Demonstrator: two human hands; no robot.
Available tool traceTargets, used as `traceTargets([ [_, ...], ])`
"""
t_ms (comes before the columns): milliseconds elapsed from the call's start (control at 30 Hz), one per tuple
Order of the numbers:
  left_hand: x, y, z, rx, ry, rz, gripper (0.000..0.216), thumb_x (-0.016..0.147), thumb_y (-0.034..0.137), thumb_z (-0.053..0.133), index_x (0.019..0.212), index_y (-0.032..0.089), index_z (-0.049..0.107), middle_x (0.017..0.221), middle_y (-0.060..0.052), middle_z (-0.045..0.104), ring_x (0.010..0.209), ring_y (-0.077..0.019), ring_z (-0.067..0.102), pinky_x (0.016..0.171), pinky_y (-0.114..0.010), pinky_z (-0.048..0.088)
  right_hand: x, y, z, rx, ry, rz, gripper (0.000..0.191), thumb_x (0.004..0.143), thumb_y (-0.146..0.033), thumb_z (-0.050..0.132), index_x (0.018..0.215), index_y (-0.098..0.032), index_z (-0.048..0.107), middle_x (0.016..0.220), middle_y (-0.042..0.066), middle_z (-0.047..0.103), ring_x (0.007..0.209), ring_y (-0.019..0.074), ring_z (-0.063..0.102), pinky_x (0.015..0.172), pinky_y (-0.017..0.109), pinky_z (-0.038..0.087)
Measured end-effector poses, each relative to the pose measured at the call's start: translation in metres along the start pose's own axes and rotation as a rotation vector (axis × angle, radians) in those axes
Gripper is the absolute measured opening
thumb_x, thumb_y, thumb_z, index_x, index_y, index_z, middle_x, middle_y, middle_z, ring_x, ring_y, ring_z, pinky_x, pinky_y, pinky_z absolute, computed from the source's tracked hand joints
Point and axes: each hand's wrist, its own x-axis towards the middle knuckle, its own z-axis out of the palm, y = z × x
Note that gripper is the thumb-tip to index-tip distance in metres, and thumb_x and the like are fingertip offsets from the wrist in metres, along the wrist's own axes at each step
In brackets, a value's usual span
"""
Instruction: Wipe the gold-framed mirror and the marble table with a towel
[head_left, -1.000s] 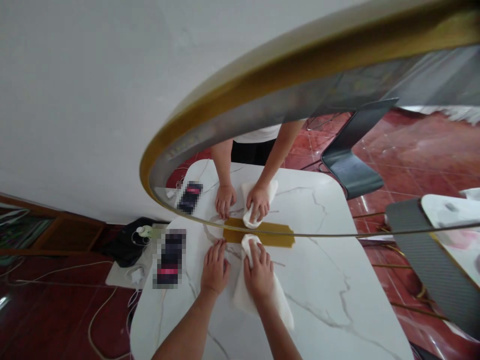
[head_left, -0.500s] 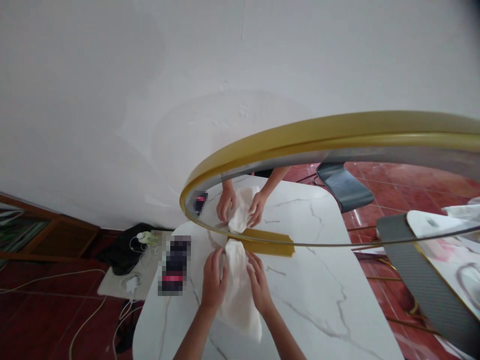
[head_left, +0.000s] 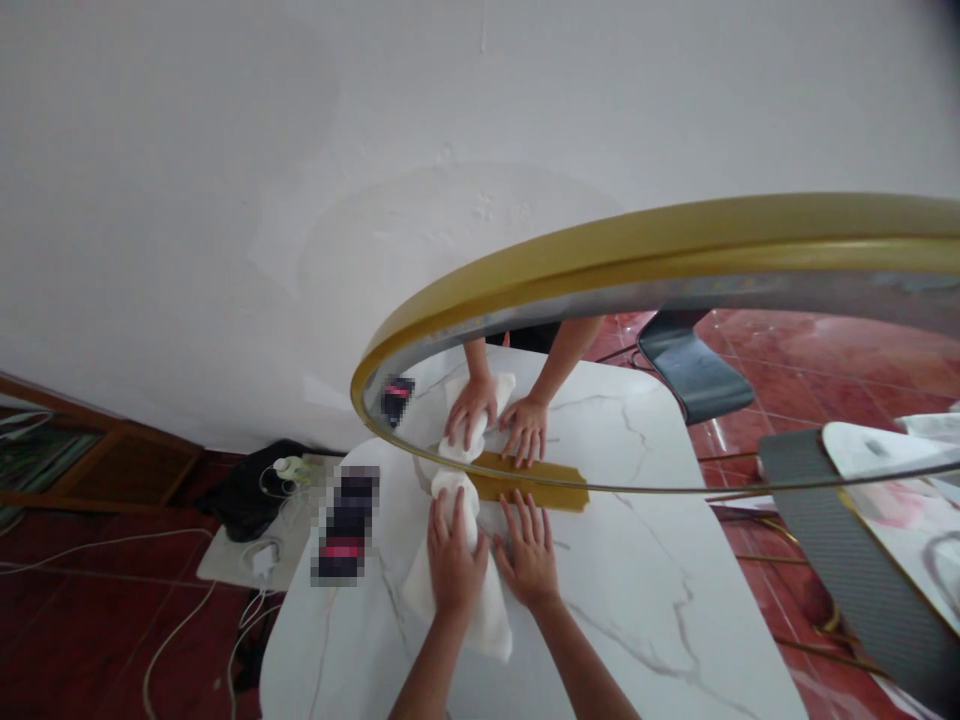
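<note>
A soft white cloth lies bunched on the white table at the left end of the mirror's gold base. My left hand rests on top of it, fingers stretched out and apart, pressing rather than visibly gripping. The bunched front of the cloth pokes out past those fingertips. To the right, my right hand lies palm down with fingers spread, its tips at the near edge of the gold base. Both hands and the cloth are reflected in the gold-rimmed mirror.
A blurred dark object sits on the marbled white table, left of the cloth. Cables and a white charger rest on a low surface at left, beside a black bag. A chair and another cluttered table stand at right.
My left hand has moved right and onto the top of the cloth, whose front end has bunched up. My right hand has come off the cloth and spread out on the right.
</note>
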Motion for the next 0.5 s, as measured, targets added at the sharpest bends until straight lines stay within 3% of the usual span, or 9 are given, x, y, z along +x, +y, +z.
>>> traceTargets([
  [167, 0.021, -0.024, -0.006, -0.130, 0.003, -0.022, 0.062, 0.079, 0.017, 0.046, 0.139, 0.021, 0.030, 0.141, -0.010, 0.034, 0.132, -0.0258, 0.030, 0.108, -0.046, 0.028, 0.018, -0.021, 0.002, 0.041, -0.023, -0.067, 0.063, 0.087, -0.032, 0.042, 0.145, -0.024, 0.017, 0.150, 0.003, 0.019, 0.137, 0.0246, 0.015, 0.110, 0.046, 0.017],
  [500, 0.049, -0.048, 0.000, -0.220, -0.110, 0.020, 0.062, 0.073, 0.014, 0.044, 0.135, 0.020, 0.039, 0.135, -0.006, 0.045, 0.125, -0.0243, 0.038, 0.108, -0.042, 0.029, 0.019, -0.021, 0.009, 0.075, -0.043, -0.055, 0.068, 0.081, -0.025, 0.046, 0.144, -0.026, 0.020, 0.150, 0.001, 0.020, 0.136, 0.0249, 0.019, 0.110, 0.046, 0.015],
])
